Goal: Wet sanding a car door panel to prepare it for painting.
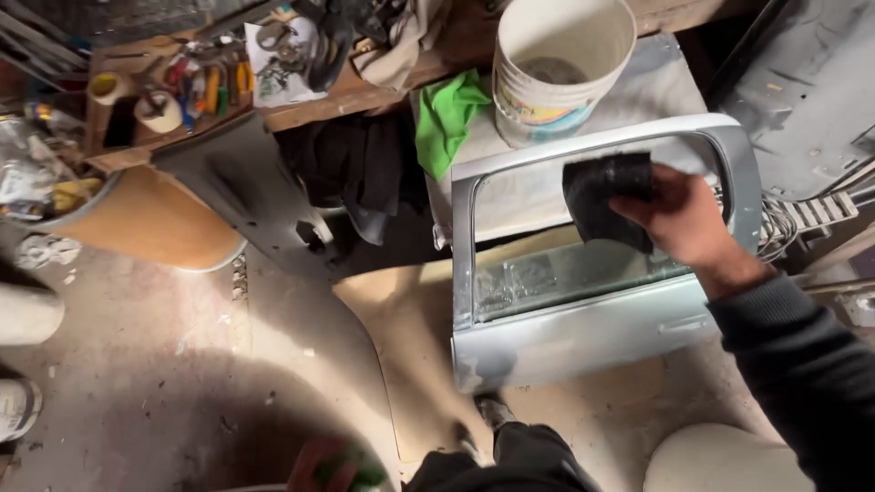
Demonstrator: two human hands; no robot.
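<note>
Right hand (pixel 682 219) is clamped around a black rag (pixel 603 196), holding it up in front of the window opening of a pale car door (pixel 583 337) standing on the dirt floor. Left hand (pixel 333 466), bottom edge and blurry, maybe grips something green. White bucket (pixel 561 64) sits just behind the door, green cloth (pixel 448 114) beside it.

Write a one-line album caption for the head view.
Right hand holds a black cloth against a silver car door standing on a workshop floor.
</note>
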